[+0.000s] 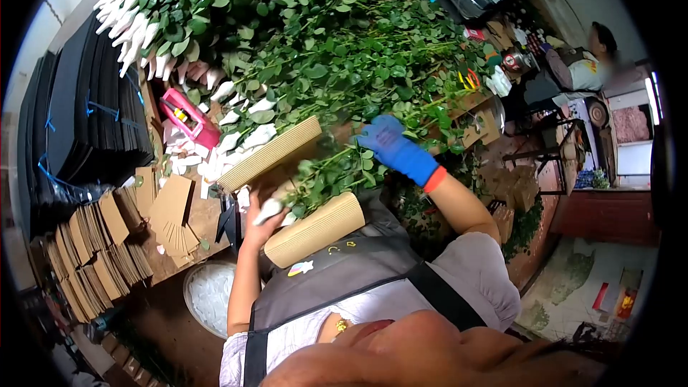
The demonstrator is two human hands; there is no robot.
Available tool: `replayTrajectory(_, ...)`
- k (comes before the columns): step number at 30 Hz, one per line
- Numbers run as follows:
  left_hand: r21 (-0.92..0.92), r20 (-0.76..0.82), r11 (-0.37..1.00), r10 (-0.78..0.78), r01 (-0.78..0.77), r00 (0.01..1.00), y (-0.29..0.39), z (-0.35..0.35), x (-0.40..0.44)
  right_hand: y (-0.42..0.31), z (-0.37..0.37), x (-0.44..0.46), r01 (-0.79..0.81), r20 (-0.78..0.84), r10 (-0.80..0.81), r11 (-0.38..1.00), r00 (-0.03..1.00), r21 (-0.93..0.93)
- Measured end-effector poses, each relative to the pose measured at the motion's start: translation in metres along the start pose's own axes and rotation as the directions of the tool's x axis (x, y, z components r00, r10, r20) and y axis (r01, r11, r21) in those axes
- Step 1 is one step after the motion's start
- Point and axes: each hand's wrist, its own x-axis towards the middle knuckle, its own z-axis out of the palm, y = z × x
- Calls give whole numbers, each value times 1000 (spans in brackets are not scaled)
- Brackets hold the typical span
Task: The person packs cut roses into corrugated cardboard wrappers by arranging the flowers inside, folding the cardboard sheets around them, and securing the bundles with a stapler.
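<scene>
Holding a wrapped flower [269,210] between 2 cardboard pieces [271,154]

The left hand [261,231] curls its fingers partway around the flower; whether the gloved right hand [387,137], bent beside leafy stems [331,180], grips them, I cannot tell. Squeezing hard could bruise the flower.

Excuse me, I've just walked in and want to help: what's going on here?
Leafy stems with white-wrapped tips are being handled between two raised corrugated cardboard sides. The bare left hand is at the wrapped tips; the blue-gloved right hand is farther along at the stems, though its exact grip is unclear. Beyond lies a large heap of similar stems.
</scene>
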Motion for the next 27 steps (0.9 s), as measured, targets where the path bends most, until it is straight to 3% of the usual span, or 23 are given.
replayTrajectory(3, 9, 2, 1000, 10, -10, 1000, 10, 0, 1, 7, 78, 12, -22, 161, 25, 1000, 987, -15)
replayTrajectory(6, 58, 72, 998, 14, -18, 997, 6, -5, 2, 22, 31, 10, 35, -175, -42, 999, 984, -41)
replayTrajectory(7, 26, 83, 999, 36, -39, 996, -4, -3, 2, 35, 23, 18, 27, -276, -6, 997, 961, 72)
replayTrajectory(9, -74, 16, 997, -30, 31, 999, 2, 0, 2, 55, -13, 41, 34, -364, 199, 839, 910, 543)
replayTrajectory(11, -184, 33, 974, -125, 129, 992, -5, -1, 2, 76, -26, 73, 65, -562, 357, 801, 746, 596)
replayTrajectory(12, -257, 59, 952, -155, 165, 986, -1, -3, 5, 94, -24, 92, -114, -591, 341, 915, 731, 387)
replayTrajectory(13, -209, 105, 964, -146, 165, 984, -3, -5, 7, 107, -13, 108, -314, -538, 353, 935, 765, 168)
replayTrajectory(14, -159, 149, 973, -141, 164, 979, -5, -8, 9, 116, 4, 119, -363, -405, 365, 928, 839, 83)
replayTrajectory(16, -14, 78, 1000, 3, -2, 997, 8, -6, 15, 126, 25, 133, -413, -123, 400, 904, 908, -111)
replayTrajectory(18, 27, -59, 999, -35, 36, 998, 7, 4, 11, 142, 14, 128, -320, -454, 317, 945, 833, 73)
replayTrajectory(19, -47, -102, 996, -85, 80, 991, -1, 10, 9, 145, -1, 121, -248, -593, 285, 958, 753, 146)
replayTrajectory(20, 11, -181, 1000, -7, 9, 983, 9, 15, 9, 136, -31, 109, -249, -693, 235, 965, 682, 82)
replayTrajectory(22, 363, -165, 907, 286, -212, 944, 0, 15, 9, 103, -93, 69, -286, -850, 118, 957, 514, -41)
replayTrajectory(25, 365, -168, 896, 331, -254, 929, -6, 16, 11, 89, -101, 35, 54, -802, 168, 969, 573, 242)
replayTrajectory(27, 291, -182, 931, 281, -222, 942, -12, 17, 11, 68, -92, 4, 49, -600, 296, 870, 743, 490)
